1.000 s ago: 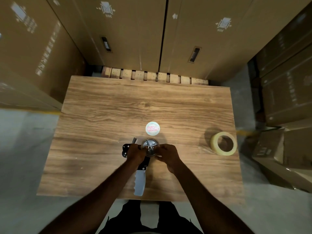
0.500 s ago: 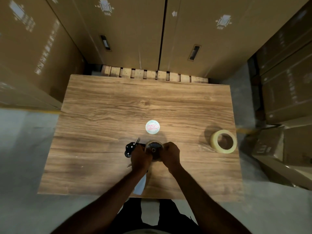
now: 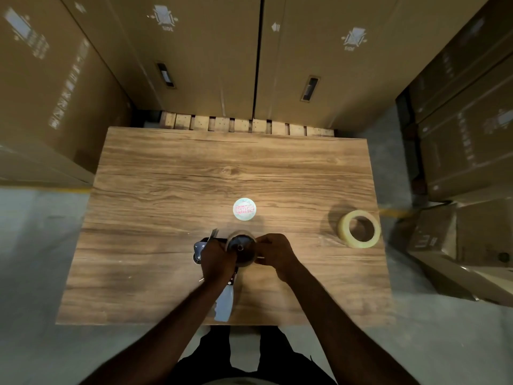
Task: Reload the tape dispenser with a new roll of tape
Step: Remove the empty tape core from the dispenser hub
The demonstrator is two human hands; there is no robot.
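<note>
Matt wood-grain table [image 3: 166, 190]; glossy translucent tape roll [image 3: 359, 229]

The word "SIDE" is printed in white under a small drawing on the left tall cardboard box [image 3: 166, 51] behind the table. The same word "SIDE" is printed under the same kind of drawing on the right tall cardboard box [image 3: 352, 43]. Red letters are seen on the round sticker [image 3: 244, 209] lying on the table, but they are too blurred to be read. Other white marks on the boxes cannot be read.
</note>
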